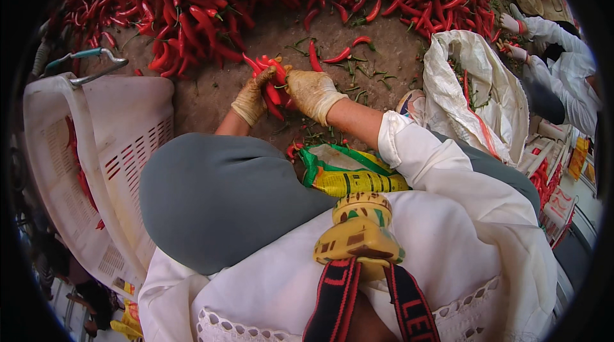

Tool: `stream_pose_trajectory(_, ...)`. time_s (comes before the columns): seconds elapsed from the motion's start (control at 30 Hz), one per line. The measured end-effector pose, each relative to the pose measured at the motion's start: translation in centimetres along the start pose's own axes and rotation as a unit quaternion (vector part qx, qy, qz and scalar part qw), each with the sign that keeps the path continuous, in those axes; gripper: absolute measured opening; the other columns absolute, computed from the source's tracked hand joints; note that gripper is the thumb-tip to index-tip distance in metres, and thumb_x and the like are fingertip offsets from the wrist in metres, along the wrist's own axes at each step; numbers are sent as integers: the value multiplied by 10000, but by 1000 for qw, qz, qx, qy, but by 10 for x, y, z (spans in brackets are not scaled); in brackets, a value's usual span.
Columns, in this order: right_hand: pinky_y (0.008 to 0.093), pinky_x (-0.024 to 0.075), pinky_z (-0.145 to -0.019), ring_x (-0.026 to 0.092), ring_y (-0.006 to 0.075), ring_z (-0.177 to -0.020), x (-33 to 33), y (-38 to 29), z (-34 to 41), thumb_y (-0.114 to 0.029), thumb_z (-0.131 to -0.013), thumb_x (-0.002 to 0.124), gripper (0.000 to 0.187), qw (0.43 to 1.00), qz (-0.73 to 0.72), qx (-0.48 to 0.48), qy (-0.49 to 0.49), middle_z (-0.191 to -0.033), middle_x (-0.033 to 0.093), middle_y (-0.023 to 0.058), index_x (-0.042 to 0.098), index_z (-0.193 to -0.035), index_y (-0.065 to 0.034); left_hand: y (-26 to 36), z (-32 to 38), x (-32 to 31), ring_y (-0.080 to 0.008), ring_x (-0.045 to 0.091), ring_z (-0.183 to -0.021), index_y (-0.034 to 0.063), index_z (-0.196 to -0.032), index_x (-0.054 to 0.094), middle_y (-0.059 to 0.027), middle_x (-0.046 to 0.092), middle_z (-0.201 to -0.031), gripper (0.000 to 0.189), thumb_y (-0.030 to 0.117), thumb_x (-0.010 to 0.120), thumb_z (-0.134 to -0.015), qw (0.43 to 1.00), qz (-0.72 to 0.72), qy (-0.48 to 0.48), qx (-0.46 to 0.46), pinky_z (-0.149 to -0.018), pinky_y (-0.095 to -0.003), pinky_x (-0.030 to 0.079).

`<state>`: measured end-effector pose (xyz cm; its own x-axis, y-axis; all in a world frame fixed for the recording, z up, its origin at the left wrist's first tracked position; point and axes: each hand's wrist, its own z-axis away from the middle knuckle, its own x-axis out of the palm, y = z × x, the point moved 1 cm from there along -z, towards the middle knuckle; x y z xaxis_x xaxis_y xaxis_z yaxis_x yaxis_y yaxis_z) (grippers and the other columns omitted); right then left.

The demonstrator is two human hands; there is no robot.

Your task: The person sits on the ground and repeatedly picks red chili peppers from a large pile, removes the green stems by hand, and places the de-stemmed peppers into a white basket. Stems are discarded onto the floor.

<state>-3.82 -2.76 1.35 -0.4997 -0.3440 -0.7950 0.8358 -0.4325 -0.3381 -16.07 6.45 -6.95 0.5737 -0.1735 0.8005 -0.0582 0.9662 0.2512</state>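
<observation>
Both hands wear stained, off-white work gloves and meet over the bare ground. My left hand (253,95) is closed around a small bunch of red chili peppers (272,93), whose tips point up and down past the glove. Touching the same bunch from the right is my right hand (312,92), its thumb and fingertips at a green stem; its fingertips are partly hidden. Just beyond the gloves lie a few loose red chilies (338,56) among scattered green stems (363,71). A large heap of red chilies (206,21) spreads across the far side.
A white plastic crate (129,97) with a metal-handled hook (98,61) stands at the left. An open white woven sack (499,97) is at the right. A green-and-yellow bag (355,180) lies between the legs. Another person's gloved hands (514,37) work at the far right, near filled crates (542,174).
</observation>
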Motion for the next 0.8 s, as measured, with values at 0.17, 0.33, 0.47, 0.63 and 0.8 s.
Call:
stream_pose_trajectory(0.17, 426, 509, -764, 650, 329, -920, 7, 20, 1, -369, -888, 557, 326, 997, -67, 25, -7, -938, 675, 179, 662, -953, -67, -5, -1, 9, -305, 592, -1032, 70, -1224, 487, -176, 596, -1148, 501, 175, 726, -796, 994, -29, 49, 91, -905, -468, 492)
stream_pose_trajectory(0.33, 451, 487, -752, 632, 371, -883, 8, 51, 0, -376, -911, 527, 345, 917, -340, 136, 156, -895, 664, 190, 646, -945, -54, 8, -8, 8, -317, 599, -1008, 67, -1171, 516, -172, 596, -1131, 463, 176, 737, -779, 988, 90, 46, 119, -911, -469, 495)
stream_pose_trajectory(0.47, 386, 500, -727, 658, 306, -845, 13, 73, -5, -371, -845, 648, 352, 970, -92, 198, 105, -898, 676, 155, 649, -953, -36, 11, -3, -2, -328, 598, -1021, 62, -1227, 494, -165, 573, -1187, 526, 215, 735, -785, 992, 79, 30, 92, -938, -461, 480)
stream_pose_trajectory(0.63, 426, 513, -751, 652, 350, -862, 28, 49, -2, -400, -812, 659, 368, 991, 12, 123, 55, -872, 673, 173, 671, -920, -49, -2, 2, -3, -307, 605, -1021, 69, -1335, 411, -171, 525, -1274, 639, 224, 723, -800, 999, -26, -9, -18, -926, -439, 491)
stream_pose_trajectory(0.8, 420, 501, -742, 642, 351, -865, 16, 35, 24, -339, -844, 606, 291, 992, 31, -109, -49, -876, 664, 169, 664, -910, -61, -1, 21, 20, -281, 613, -1003, 65, -1381, 352, -163, 521, -1263, 704, 212, 713, -794, 992, -55, -76, -86, -889, -414, 514)
